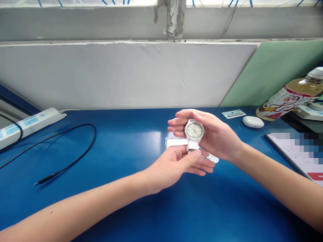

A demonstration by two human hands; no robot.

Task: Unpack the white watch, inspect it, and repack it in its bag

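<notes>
A white wristwatch (194, 130) is held up above the blue table, its round pale dial facing me. My left hand (174, 164) pinches the lower part of the white strap (193, 145) between thumb and fingers, the other fingers reaching out to the right. Around the watch case curves my right hand (214, 134), with its thumb side on top and its fingertips showing to the left of the case. The upper strap is hidden by this hand. Behind and below my hands lies a clear and white packet (171, 143), mostly covered by them.
On the left are a white power strip (30, 126) and a black cable (75, 162) on the blue table (121, 208). To the right lie a white card (234, 114), a white earbud case (253, 122), a tilted drink bottle (290, 95) and a dark-edged tablet-like object (290, 148). A wall panel (113, 74) rises behind.
</notes>
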